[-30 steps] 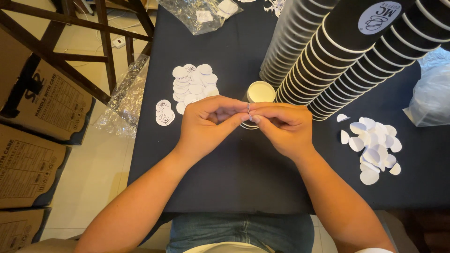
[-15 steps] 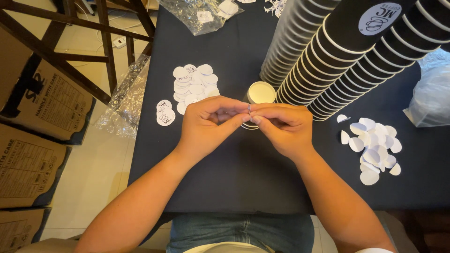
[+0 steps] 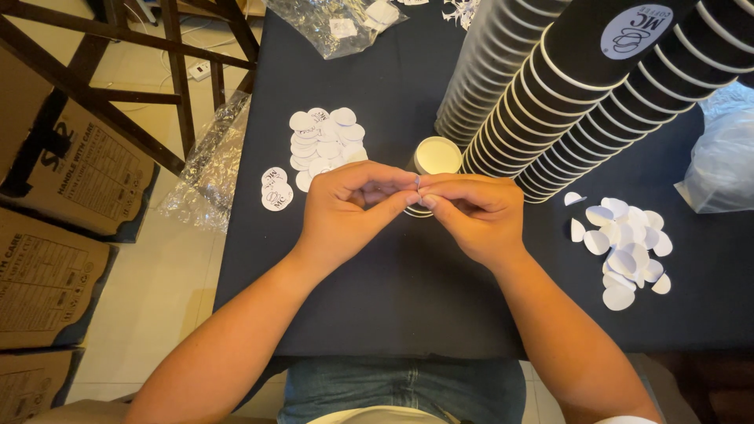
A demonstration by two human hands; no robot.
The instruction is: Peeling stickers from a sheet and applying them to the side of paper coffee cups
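My left hand (image 3: 349, 208) and my right hand (image 3: 471, 212) meet fingertip to fingertip over the dark table (image 3: 408, 290). Between the thumbs and forefingers a small thin white piece, seemingly a round sticker (image 3: 419, 182), is pinched; most of it is hidden by my fingers. Just behind my hands stands a single black paper cup (image 3: 437, 155) with a cream inside, partly covered by my fingers. A heap of round white stickers (image 3: 322, 145) lies to the left of the cup.
Tall stacks of black paper cups (image 3: 550, 94) lean across the back right. White round backing pieces (image 3: 624, 243) are scattered at the right, a white plastic bag (image 3: 726, 161) beyond them. A clear bag (image 3: 338, 23) lies at the back. Cardboard boxes (image 3: 55, 204) and a wooden frame (image 3: 118, 78) stand at the left.
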